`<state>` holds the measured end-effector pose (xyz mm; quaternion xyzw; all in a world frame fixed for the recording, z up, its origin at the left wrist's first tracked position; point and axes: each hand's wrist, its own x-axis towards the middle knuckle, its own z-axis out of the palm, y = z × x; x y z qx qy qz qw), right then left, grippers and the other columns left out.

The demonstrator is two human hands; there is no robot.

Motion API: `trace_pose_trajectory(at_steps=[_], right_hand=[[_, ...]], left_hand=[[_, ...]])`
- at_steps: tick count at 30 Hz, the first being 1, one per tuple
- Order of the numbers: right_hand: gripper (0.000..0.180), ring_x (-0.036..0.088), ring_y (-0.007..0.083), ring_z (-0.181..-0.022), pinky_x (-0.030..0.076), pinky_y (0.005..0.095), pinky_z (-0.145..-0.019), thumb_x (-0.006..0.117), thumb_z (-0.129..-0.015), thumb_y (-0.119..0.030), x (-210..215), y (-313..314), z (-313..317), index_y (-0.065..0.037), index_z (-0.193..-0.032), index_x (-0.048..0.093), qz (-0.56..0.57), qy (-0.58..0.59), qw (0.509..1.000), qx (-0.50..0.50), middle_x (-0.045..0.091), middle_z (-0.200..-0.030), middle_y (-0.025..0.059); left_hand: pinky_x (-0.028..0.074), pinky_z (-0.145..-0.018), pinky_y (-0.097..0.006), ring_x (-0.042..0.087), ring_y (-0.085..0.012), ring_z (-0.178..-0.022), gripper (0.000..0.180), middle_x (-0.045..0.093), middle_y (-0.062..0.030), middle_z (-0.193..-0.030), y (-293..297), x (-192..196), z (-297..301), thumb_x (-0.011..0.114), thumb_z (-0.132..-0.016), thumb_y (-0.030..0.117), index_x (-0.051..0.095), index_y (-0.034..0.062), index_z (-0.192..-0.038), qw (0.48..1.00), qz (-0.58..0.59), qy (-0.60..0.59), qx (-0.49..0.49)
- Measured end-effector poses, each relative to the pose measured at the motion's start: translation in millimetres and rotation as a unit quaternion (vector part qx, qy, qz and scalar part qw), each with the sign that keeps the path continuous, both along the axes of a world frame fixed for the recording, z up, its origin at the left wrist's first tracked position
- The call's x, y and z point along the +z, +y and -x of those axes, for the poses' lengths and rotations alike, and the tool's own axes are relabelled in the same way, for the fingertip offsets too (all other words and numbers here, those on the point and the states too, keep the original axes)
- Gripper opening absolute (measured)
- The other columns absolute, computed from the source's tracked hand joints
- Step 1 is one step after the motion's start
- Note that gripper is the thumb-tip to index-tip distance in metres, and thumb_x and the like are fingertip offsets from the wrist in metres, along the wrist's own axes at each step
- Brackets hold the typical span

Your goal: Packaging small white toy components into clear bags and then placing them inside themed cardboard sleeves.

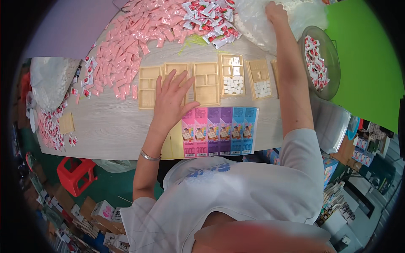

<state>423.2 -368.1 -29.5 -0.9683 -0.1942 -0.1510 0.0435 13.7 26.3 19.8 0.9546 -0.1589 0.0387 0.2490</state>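
A row of beige compartment trays lies across the table. Over the second from the left, my left hand has its fingers spread, palm down, holding nothing. The tray to its left and the tray to its right hold nothing visible. White blocks fill the lower section of another tray, and more white pieces sit in the tray beside it. At the far side, my right hand is at a clear plastic bag of white pieces; its fingers are curled, their contents hidden.
Pink packets are heaped at the far left, beside strawberry-printed sachets. A round bowl of sachets stands right of my right arm. Printed coloured sheets lie at the near edge. A red stool stands below left.
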Motion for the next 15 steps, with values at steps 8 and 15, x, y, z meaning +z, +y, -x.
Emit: trace_pose_trajectory(at_steps=[8,15], right_hand=[[0.025,0.072,0.0368,-0.098,0.057,0.0484,-0.085,0.060,-0.093,-0.022,39,1,-10,-0.004,-0.108,0.070,0.144,0.057,0.983,-0.103,0.073,-0.103,0.0216],[0.016,0.047,0.0101,-0.054,0.033,0.0217,-0.044,0.060,-0.103,-0.018,94,39,47,-0.002,-0.103,0.060,-0.685,0.076,0.716,-0.112,0.052,-0.070,-0.0008]], left_hand=[[0.019,-0.123,-0.064,0.034,-0.0345,-0.149,0.085,0.043,-0.0048,-0.160,-15,-8,-4,0.086,-0.072,0.049,0.058,0.0141,-0.144,0.998,-0.028,0.050,-0.013],[0.016,-0.123,-0.064,0.033,-0.0325,-0.148,0.072,0.045,-0.0039,-0.157,-7,-11,4,0.089,-0.070,0.045,0.065,0.0133,-0.130,0.998,-0.019,0.064,0.012]])
